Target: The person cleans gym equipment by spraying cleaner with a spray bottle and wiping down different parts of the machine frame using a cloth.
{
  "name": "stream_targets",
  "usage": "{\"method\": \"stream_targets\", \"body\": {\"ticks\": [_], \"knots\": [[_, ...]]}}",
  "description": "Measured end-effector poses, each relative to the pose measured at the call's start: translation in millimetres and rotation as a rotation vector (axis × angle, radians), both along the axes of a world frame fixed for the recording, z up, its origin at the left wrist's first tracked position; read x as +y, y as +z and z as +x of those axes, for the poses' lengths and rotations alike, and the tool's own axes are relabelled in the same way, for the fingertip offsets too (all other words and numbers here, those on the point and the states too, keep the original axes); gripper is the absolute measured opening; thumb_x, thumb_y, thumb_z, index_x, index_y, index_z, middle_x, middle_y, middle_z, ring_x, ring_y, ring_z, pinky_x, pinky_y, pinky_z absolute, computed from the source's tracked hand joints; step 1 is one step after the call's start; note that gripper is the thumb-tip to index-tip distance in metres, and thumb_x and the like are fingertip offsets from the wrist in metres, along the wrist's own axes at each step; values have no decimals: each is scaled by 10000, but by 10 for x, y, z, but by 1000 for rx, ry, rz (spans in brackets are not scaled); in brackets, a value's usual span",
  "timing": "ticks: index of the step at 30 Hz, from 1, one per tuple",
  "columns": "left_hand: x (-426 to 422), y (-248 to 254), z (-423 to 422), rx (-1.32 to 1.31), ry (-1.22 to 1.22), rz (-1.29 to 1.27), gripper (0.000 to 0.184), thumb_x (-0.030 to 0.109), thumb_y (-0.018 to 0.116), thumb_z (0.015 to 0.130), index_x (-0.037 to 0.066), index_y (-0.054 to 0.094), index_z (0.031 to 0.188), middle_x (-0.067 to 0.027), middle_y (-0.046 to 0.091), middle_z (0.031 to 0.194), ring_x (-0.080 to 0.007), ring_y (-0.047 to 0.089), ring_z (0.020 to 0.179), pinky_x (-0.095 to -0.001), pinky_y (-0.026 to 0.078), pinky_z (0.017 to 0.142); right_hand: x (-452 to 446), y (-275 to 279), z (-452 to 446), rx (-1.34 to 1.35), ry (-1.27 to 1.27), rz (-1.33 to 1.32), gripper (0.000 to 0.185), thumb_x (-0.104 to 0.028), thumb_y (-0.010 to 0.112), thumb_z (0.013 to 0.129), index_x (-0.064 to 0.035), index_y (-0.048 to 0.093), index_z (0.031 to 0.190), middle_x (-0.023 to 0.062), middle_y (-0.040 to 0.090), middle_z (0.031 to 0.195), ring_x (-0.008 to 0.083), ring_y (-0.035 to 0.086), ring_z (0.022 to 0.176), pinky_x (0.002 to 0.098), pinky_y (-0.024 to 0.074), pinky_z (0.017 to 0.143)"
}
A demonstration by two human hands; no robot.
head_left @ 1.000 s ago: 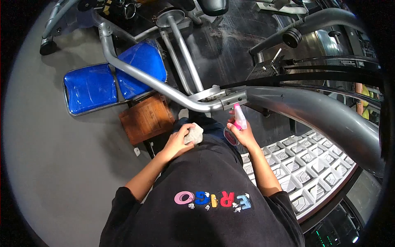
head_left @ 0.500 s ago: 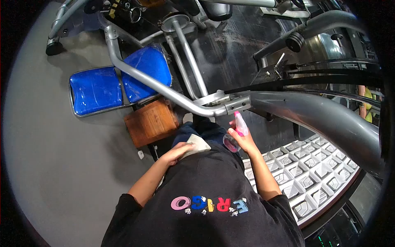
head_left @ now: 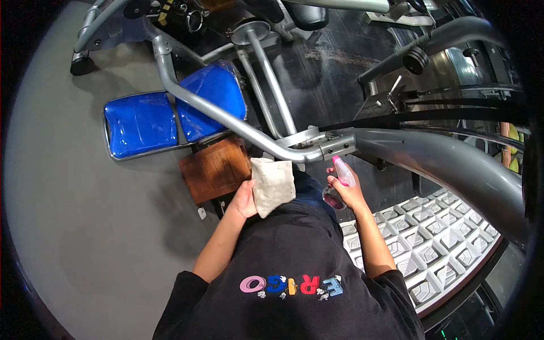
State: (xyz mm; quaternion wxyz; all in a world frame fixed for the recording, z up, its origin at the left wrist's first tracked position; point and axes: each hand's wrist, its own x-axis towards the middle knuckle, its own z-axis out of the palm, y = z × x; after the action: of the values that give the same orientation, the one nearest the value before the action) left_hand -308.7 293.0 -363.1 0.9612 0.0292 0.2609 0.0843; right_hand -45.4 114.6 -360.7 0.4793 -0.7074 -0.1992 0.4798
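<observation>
One cloth (head_left: 274, 186), flatter (crumpled earlier)

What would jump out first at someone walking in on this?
Probably the bright blue chair at upper left, partly behind a silver bar. Next, the colourful letters on the black shirt, bottom centre. Near the middle, the left hand holds a pale cloth, the right hand a spray bottle.

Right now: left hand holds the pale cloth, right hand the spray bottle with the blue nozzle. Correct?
Not quite: the head view shows a pink nozzle on the spray bottle, not blue. Left hand does hold the pale cloth, right hand the bottle.
</observation>
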Motion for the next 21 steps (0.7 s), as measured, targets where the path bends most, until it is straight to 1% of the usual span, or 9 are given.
{"method": "stream_targets", "body": {"ticks": [2, 3, 4, 6, 8, 13, 15, 16, 21], "knots": [[-110, 222, 169, -228, 55, -52, 773, 467, 693, 804, 7, 436, 1370, -186, 518, 1356, -369, 465, 1291, -500, 333, 1114, 86, -1, -43, 43, -2, 2, 234, -144, 671, 848, -31, 591, 1036, 31, 636, 927, 109, 611, 755, 267, 504, 685], [-167, 115, 118, -191, 57, -93, 829, 539, 672, 796, 5, 424, 1379, -195, 495, 1379, -417, 423, 1311, -520, 299, 1126, 122, -6, -70, 127, -8, 34, 236, -166, 677, 848, -29, 595, 1022, 29, 630, 903, 108, 609, 742, 270, 505, 682], [-152, 112, 146, -228, -9, -152, 746, 492, 630, 859, 14, 414, 1389, -175, 502, 1380, -370, 450, 1304, -500, 325, 1116, 142, -8, -103, 213, -18, 63, 241, -188, 683, 848, -28, 598, 1008, 27, 625, 879, 108, 607, 730, 274, 505, 679], [-221, -206, 10, 35, 23, -167, 623, 410, 568, 932, 23, 410, 1394, -155, 515, 1373, -317, 485, 1286, -480, 356, 1099, 206, -19, -107, 227, 10, 35, 211, -174, 655, 849, -21, 605, 985, 25, 621, 863, 109, 603, 712, 279, 511, 675], [-81, -154, -41, 81, 27, -134, 535, 335, 534, 968, 32, 414, 1393, -138, 531, 1359, -277, 520, 1254, -454, 390, 1077, 213, -55, -139, 199, 145, 16, 185, -149, 619, 846, -16, 613, 975, 25, 624, 860, 110, 609, 730, 280, 514, 673], [384, -79, -131, 414, 12, 372, 516, 265, 595, 939, 0, 446, 1356, -110, 555, 1316, -224, 529, 1211, -353, 377, 1064, 232, -70, -212, 49, 147, -3, 222, -134, 594, 792, -10, 634, 972, 80, 650, 856, 172, 646, 760, 322, 518, 701], [565, -86, -146, 541, -61, 611, 506, 263, 600, 931, -7, 471, 1339, -97, 556, 1304, -200, 520, 1198, -327, 364, 1046, 244, -54, -188, -250, 312, -24, 236, -156, 583, 773, -14, 641, 953, 124, 645, 849, 224, 650, 786, 355, 509, 737], [658, -71, -120, 619, -144, 797, 489, 286, 594, 934, -16, 505, 1307, -92, 572, 1276, -195, 522, 1183, -326, 368, 1034, 245, -80, -197, -249, 300, -30, 236, -156, 583, 773, -14, 641, 953, 124, 645, 849, 224, 650, 786, 355, 509, 737], [1103, -130, 48, 676, -265, 1006, 430, 324, 576, 949, -19, 581, 1210, -71, 634, 1129, -154, 569, 1042, -302, 423, 924, 253, -45, -249, -436, 240, -36, 262, -271, 653, 819, -19, 627, 886, 140, 604, 759, 300, 621, 748, 379, 481, 696]]}}
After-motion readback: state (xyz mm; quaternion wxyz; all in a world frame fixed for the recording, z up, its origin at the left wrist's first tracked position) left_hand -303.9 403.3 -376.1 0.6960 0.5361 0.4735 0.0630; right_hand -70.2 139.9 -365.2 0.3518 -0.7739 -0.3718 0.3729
